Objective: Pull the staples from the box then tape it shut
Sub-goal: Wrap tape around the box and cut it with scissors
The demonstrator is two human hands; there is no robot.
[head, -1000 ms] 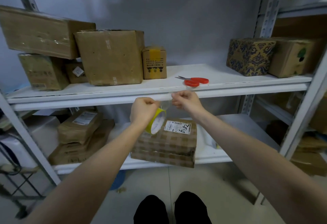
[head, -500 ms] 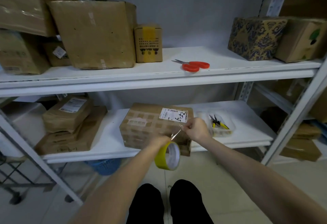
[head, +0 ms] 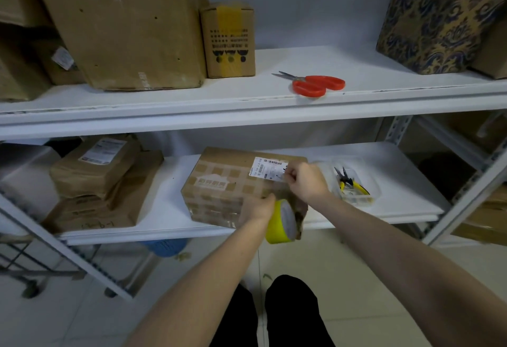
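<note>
The left hand (head: 260, 208) grips a yellow tape roll (head: 279, 224) at the box's (head: 219, 183) near right corner. Just beyond it, the right hand (head: 306, 180) pinches the tape end on the box top by the label (head: 267, 167). The box sits on the lower shelf (head: 171, 195). Right of it lie pliers (head: 347, 180) in a clear tray (head: 374, 191). Red scissors (head: 315, 84) lie on the upper shelf (head: 356, 69).

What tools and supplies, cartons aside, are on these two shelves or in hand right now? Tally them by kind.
Red-handled scissors: 1
Yellow tape roll: 1
Yellow-handled pliers: 1
Clear tray: 1
Total: 4
</note>
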